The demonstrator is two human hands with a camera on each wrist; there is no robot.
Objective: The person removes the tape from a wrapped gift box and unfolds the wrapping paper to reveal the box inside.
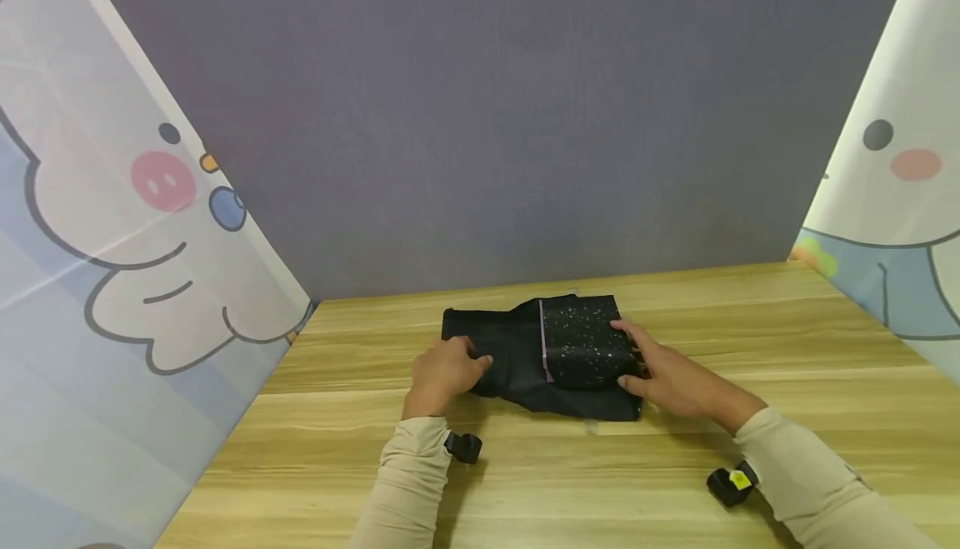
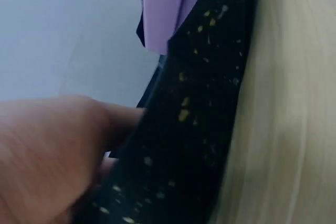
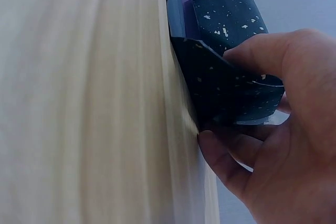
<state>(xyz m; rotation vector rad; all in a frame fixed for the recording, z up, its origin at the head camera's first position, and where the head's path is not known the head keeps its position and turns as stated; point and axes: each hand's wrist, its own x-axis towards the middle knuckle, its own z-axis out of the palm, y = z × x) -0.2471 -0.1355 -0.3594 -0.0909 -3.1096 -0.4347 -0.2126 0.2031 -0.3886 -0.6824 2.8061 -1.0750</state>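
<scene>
A sheet of black wrapping paper lies across the table; its outer side carries light speckles, the inner side is plain black. Its right part is folded over a lilac box, of which the head view shows only a thin edge. My left hand pinches the sheet's left end, and the left wrist view shows that end raised. At the right end my right hand holds the folded paper against the box, thumb on the near side, fingertips low by the tabletop. Most of the box is hidden under paper.
The wooden table ends at a grey panel behind the paper. Cartoon-printed curtains stand at both sides. Small bits of clear tape show by the paper's near edge.
</scene>
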